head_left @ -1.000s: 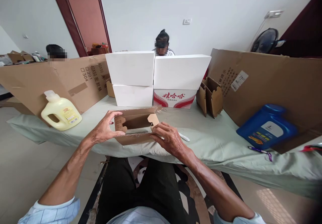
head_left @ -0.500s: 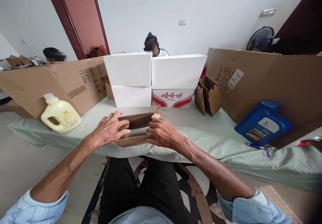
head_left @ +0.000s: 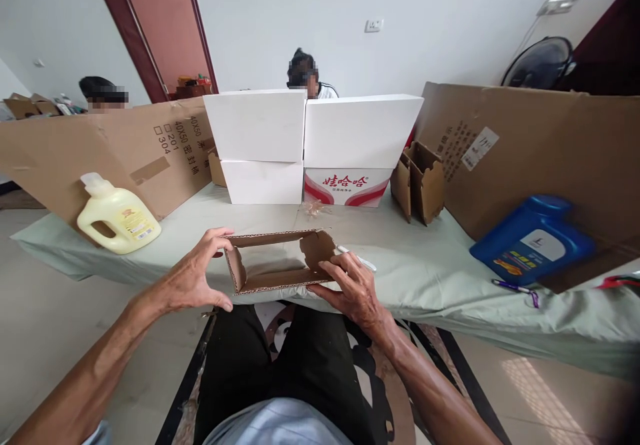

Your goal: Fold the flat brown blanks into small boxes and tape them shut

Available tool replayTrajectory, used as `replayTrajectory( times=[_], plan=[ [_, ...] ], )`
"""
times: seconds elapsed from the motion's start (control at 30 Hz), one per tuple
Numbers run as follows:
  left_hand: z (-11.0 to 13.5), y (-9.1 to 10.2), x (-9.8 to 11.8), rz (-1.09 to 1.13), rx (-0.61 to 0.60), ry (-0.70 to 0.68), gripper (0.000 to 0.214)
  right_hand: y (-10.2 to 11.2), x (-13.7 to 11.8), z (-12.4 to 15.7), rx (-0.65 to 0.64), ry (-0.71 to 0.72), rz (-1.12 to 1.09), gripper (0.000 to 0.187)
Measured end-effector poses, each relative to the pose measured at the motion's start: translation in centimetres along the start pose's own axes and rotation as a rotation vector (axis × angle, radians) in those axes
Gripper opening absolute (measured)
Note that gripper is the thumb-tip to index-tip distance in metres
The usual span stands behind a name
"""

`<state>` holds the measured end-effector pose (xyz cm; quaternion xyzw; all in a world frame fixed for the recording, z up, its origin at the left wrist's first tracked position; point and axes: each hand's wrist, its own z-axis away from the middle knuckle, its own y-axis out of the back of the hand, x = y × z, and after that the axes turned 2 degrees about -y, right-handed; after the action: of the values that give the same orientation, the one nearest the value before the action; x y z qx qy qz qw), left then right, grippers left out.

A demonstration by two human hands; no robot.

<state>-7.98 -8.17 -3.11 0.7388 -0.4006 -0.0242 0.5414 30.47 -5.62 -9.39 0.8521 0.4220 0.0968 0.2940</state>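
Note:
A brown cardboard frame (head_left: 280, 285) with an open middle is near the table's front edge. It looks like a folded strip, and pale cloth shows through it. My right hand (head_left: 353, 285) pinches its near right corner, fingers on the inner side and thumb outside. At the opposite end, my left hand (head_left: 203, 272) is spread, fingertips touching the far left corner and thumb held apart below. Just beyond my right hand, a slim white pen-like object (head_left: 364, 260) rests on the cloth. A crumpled clear plastic piece (head_left: 316, 209) lies farther back.
White boxes (head_left: 255, 125) are stacked ahead, one with red print (head_left: 347, 187). Large cardboard panels stand left (head_left: 165, 138) and right (head_left: 540, 145). A yellow jug (head_left: 120, 218), a blue bottle (head_left: 535, 242), a purple pen (head_left: 515, 290) and folded cardboard pieces (head_left: 417, 182) are around. Two people sit beyond.
The cardboard frame has widened from a narrow shape to a broad opening. My left hand has moved left and opened; my right hand has shifted right. The white pen-like object has come into view.

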Motion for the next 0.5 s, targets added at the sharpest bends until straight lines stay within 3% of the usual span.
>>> replayTrajectory(
  times=[0.2,0.4,0.5],
  plan=[
    [1.0,-3.1,0.5,-0.057,0.235,-0.032,0.078,-0.3,-0.1,1.7,0.046,0.014,-0.027,0.034],
    [-0.1,-4.2,0.4,-0.054,0.476,0.008,0.08,-1.2,0.8,2.7,0.142,-0.159,-0.139,0.059],
    [-0.9,-4.2,0.8,-0.046,0.566,0.024,0.074,-1.9,1.6,2.7,0.108,-0.268,-0.335,0.048]
  ],
)
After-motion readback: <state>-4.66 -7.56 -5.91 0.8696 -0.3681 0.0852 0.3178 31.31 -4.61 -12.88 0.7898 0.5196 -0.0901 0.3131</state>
